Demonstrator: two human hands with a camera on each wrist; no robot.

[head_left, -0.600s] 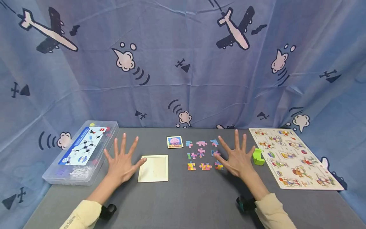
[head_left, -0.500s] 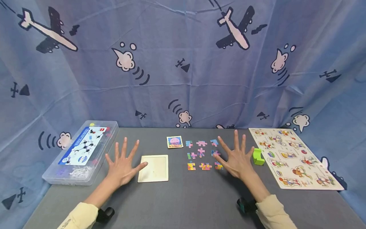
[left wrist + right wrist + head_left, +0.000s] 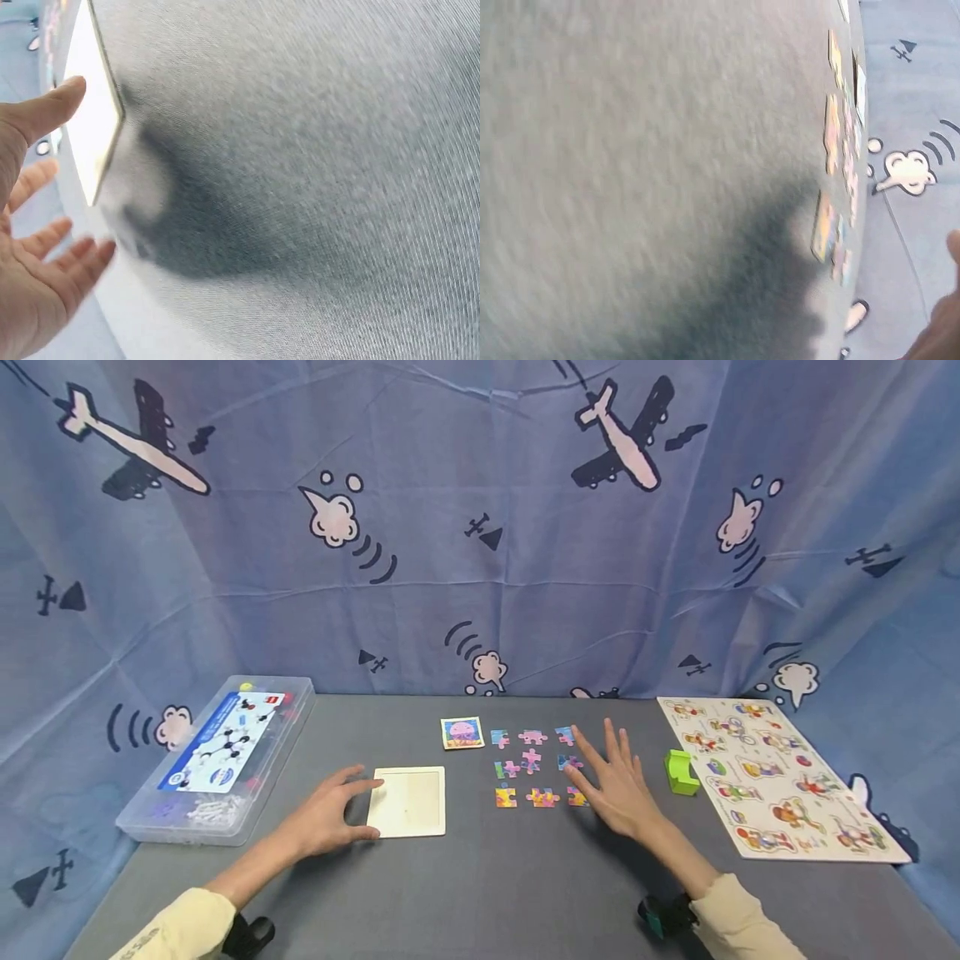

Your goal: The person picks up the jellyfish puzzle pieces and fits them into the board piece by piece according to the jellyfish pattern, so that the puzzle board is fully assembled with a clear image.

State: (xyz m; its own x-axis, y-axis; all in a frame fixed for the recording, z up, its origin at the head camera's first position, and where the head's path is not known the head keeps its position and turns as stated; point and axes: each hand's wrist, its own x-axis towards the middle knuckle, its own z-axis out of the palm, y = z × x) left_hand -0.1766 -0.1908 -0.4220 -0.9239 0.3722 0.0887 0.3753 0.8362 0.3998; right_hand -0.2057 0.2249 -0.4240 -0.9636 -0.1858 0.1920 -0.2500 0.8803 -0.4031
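A shallow cream-coloured square puzzle tray (image 3: 407,803) lies on the grey table. My left hand (image 3: 327,814) is at its left edge, thumb and fingers parted with a gap between them. In the left wrist view, the thumb (image 3: 56,109) overlaps the tray (image 3: 94,112); whether it touches cannot be told. My right hand (image 3: 618,789) hovers with fingers extended beside the right column of jigsaw pieces (image 3: 542,797), holding nothing. Those pieces lie apart in three rows. Just behind them to the left is a small jellyfish picture card (image 3: 462,733).
A clear plastic box (image 3: 217,760) of molecule-model parts stands on the left. On the right are a bright green block (image 3: 681,772) and a large picture board (image 3: 783,781). A blue patterned curtain (image 3: 420,527) hangs behind the table (image 3: 480,893).
My left hand has turned from flat and spread to thumb and fingers facing the tray's left side, and come lower. My right hand's fingers have drawn closer together, away from the green block.
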